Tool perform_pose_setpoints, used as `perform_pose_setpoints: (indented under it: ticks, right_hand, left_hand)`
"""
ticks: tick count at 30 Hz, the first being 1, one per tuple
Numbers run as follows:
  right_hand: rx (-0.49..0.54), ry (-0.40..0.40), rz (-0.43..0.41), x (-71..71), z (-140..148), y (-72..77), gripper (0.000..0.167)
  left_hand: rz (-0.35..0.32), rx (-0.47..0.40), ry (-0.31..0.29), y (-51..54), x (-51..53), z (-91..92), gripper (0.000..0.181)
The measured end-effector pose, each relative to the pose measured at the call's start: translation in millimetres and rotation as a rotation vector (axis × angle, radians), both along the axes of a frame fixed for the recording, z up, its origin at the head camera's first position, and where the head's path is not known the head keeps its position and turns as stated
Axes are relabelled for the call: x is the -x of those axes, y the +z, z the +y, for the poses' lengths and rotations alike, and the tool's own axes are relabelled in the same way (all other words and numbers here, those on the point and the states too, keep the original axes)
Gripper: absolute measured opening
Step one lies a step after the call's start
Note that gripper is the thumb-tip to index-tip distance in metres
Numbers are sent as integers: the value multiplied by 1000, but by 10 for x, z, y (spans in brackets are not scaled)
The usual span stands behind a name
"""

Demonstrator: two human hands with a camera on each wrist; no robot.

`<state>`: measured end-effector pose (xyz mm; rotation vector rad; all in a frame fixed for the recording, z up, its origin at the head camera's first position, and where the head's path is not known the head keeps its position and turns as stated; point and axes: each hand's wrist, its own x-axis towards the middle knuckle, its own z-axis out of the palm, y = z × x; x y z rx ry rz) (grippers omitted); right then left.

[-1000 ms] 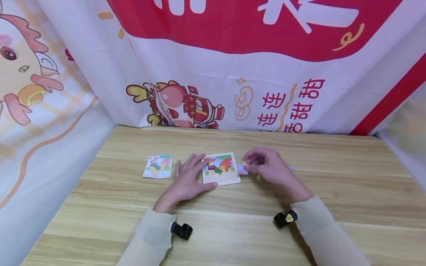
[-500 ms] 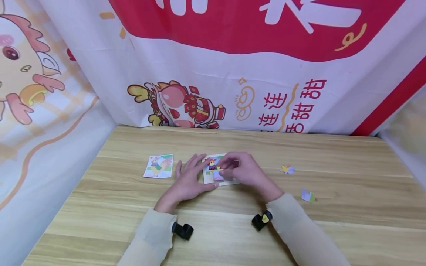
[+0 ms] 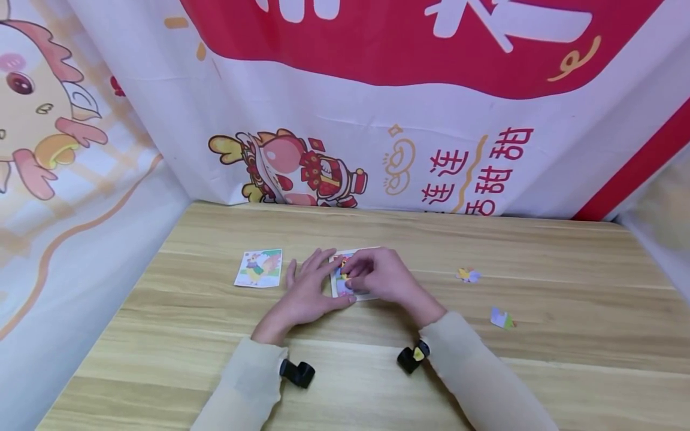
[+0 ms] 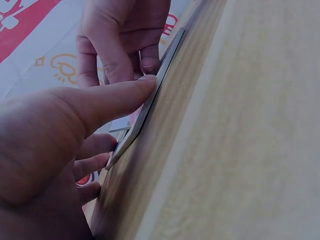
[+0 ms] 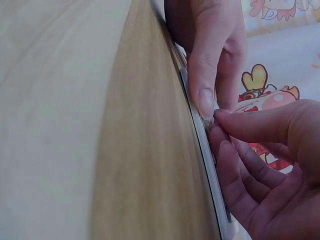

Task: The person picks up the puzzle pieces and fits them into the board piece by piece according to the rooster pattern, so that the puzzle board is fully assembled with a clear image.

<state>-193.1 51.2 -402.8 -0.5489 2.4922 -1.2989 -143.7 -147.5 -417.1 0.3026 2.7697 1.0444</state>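
Observation:
A small jigsaw puzzle board (image 3: 335,286) with a printed rooster lies flat on the table, mostly covered by both hands. My left hand (image 3: 307,293) rests at its left side, thumb stretched along the near edge and forefinger over the far left corner. Over the board, my right hand (image 3: 381,276) pinches a small puzzle piece between thumb and fingertips. A sliver of that puzzle piece (image 5: 212,120) shows in the right wrist view, close to the left thumb's tip. How the piece sits against the board is hidden by the fingers.
Left of the board lies a rooster picture card (image 3: 259,268). Two loose puzzle pieces are on the right: a yellow and purple piece (image 3: 468,275) and a purple and green piece (image 3: 502,318). A printed cloth (image 3: 356,108) hangs behind the wooden table (image 3: 345,371).
My right hand has come left from beside the board to over its left part, carrying the puzzle piece. Two loose pieces on the right are now uncovered. My left hand has stayed put.

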Motion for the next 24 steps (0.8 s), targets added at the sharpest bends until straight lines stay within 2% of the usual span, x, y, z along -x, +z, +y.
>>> perform_pose_setpoints:
  ticks: [11, 18, 24]
  right_hand:
    - [-59, 8, 54, -1, -52, 19, 15]
    - [-96, 6, 59, 8, -64, 36, 14]
    - [-114, 12, 74, 4, -56, 27, 13]
  left_hand:
    - [-11, -24, 1, -3, 0, -11, 88]
    - [-87, -69, -31, 41, 21, -83, 83]
    - [-117, -102, -34, -11, 49, -124, 70]
